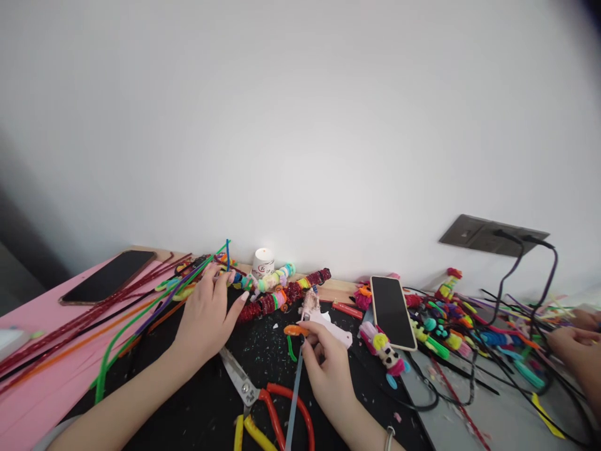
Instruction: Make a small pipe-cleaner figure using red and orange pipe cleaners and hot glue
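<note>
Two hands over the black tabletop (200,401); landmark: scissors (246,389), with red and yellow handles toward the viewer.

Right hand (326,362), right of and beyond the scissors' pivot: thumb and index fingers pinching a small orange piece (294,330). A short green strand (292,349) shows just below that piece; whether joined, cannot tell. A pale grey strip (295,394) runs from near this hand down over the scissors' handles; not clear if it is held.

Left hand (205,313), beyond and left of the scissors: thumb spread well away from the other fingers, which reach toward a blue stem (228,255) and the colourful pieces there. Contact unclear.

Step in hand (judgement): small-part handling, orange piece held up while the left hand reaches among the stems. A next move would call for keeping that pinch light and picking cleanly from a tangle.

Room: barest patch lies just beyond and right of the scissors' blade, speckled with scraps. Beyond it, red tinsel rolls (263,305) and the wall (300,156) limit reach; to the right, a glue gun (337,332) and white-edged phone (393,312) crowd in. Blade end lies close to the left wrist. Near edge: not visible.
</note>
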Available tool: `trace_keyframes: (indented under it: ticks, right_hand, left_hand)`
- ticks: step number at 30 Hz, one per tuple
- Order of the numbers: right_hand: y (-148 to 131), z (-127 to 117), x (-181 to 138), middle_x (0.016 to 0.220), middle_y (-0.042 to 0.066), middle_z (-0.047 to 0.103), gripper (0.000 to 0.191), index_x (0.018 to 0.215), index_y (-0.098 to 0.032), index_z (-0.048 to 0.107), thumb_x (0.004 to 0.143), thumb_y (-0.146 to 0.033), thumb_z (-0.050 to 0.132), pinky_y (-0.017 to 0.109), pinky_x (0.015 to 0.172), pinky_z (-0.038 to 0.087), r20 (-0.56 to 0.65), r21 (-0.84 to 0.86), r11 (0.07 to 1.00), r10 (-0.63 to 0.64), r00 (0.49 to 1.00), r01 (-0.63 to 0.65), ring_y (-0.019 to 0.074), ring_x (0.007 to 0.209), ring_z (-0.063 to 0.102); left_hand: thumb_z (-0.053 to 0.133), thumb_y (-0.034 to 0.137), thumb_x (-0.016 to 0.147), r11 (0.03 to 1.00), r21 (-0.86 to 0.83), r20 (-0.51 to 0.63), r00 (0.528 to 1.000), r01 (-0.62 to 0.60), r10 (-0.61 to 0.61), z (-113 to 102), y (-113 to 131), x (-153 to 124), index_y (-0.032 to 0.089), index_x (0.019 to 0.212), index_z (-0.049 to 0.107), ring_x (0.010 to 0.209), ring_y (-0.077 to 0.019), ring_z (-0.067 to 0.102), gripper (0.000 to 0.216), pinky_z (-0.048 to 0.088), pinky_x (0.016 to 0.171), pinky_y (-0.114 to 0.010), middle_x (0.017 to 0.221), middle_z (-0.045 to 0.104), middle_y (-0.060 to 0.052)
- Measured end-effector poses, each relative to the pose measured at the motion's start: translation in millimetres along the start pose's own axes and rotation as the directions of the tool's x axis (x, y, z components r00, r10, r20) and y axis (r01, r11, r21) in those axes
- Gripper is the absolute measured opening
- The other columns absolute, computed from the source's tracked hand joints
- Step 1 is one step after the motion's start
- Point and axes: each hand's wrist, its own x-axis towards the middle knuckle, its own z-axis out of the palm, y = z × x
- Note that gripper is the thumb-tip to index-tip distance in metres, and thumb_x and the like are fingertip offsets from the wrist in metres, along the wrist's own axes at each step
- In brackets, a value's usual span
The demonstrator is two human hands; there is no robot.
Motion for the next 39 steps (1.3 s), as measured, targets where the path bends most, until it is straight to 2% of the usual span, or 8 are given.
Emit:
trace_keyframes:
  ticks: [3,6,10,20,24,28,32,39]
  right_hand:
    - [1,1,0,0.068,0.002,0.062,0.027,0.101,-0.016,0.067,0.081,-0.014,0.048,0.022,0.046,0.041,0.007,-0.001,1.000,0.003,1.000,-0.003,0.0119,0.046,0.049]
    - [1,1,0,0.068,0.002,0.062,0.027,0.101,-0.016,0.067,0.082,-0.014,0.048,0.021,0.045,0.040,0.011,-0.006,1.000,0.005,1.000,-0.005,0.0114,0.046,0.048]
    - [1,1,0,0.068,0.002,0.062,0.027,0.100,-0.016,0.067,0.082,-0.015,0.048,0.021,0.045,0.040,0.016,-0.011,1.000,0.013,1.000,-0.013,0.0115,0.046,0.048]
    - [1,1,1,0.069,0.003,0.063,0.027,0.101,-0.016,0.067,0.082,-0.016,0.047,0.023,0.046,0.042,0.028,-0.017,1.000,0.020,0.999,-0.020,0.0130,0.048,0.050]
    - [1,1,0,0.069,0.003,0.063,0.028,0.100,-0.016,0.067,0.081,-0.015,0.047,0.023,0.047,0.042,0.029,-0.022,1.000,0.018,0.999,-0.017,0.0123,0.047,0.048]
    - [1,1,-1,0.070,0.003,0.064,0.027,0.100,-0.016,0.067,0.081,-0.014,0.048,0.022,0.046,0.042,0.026,-0.022,1.000,0.008,1.000,-0.007,0.0120,0.047,0.048]
    - [1,1,0,0.070,0.003,0.064,0.027,0.100,-0.016,0.067,0.081,-0.015,0.048,0.022,0.046,0.042,0.026,-0.020,1.000,0.013,1.000,-0.013,0.0123,0.047,0.049]
    - [0,1,0,0.069,0.002,0.062,0.027,0.100,-0.016,0.067,0.082,-0.015,0.048,0.022,0.046,0.041,0.030,-0.002,1.000,0.019,0.999,-0.019,0.0124,0.048,0.049]
  left_hand:
    - [0.036,0.045,0.092,1.000,0.024,0.023,1.000,0.019,-0.020,-1,-5,3,0.003,0.117,0.051,0.121,-0.0405,0.047,0.051,0.043,0.097,-0.051,0.130,0.040,-0.028]
    - [0.034,0.045,0.093,0.998,0.047,0.058,0.998,0.028,-0.031,-1,-8,5,0.007,0.108,0.054,0.116,-0.0377,0.053,0.045,0.048,0.092,-0.048,0.126,0.043,-0.026]
    - [0.032,0.046,0.093,0.992,0.125,0.111,0.993,0.033,-0.047,3,-11,4,0.011,0.095,0.058,0.098,-0.0355,0.061,0.043,0.052,0.080,-0.047,0.118,0.048,-0.022]
    - [0.039,0.045,0.090,0.992,0.125,0.094,0.995,0.009,-0.020,6,-15,5,0.014,0.084,0.062,0.089,-0.0326,0.057,0.038,0.050,0.080,-0.047,0.097,0.052,-0.016]
    - [0.041,0.041,0.090,1.000,0.016,0.057,0.998,0.004,-0.005,5,-15,7,0.016,0.096,0.060,0.096,-0.0328,0.055,0.032,0.049,0.083,-0.048,0.099,0.051,-0.014]
    - [0.038,0.024,0.088,0.993,-0.103,0.000,0.999,-0.050,0.050,5,-16,8,0.017,0.105,0.051,0.109,-0.0312,0.052,0.022,0.048,0.091,-0.046,0.105,0.049,-0.013]
    - [0.035,0.011,0.083,0.984,-0.153,-0.019,0.996,-0.089,0.087,7,-17,9,0.015,0.110,0.048,0.115,-0.0305,0.049,0.030,0.044,0.098,-0.048,0.110,0.049,-0.014]
    - [0.033,0.014,0.092,0.947,-0.243,-0.142,0.974,-0.209,0.179,4,-14,8,0.014,0.113,0.051,0.121,-0.0271,0.049,0.028,0.038,0.107,-0.046,0.119,0.053,-0.015]
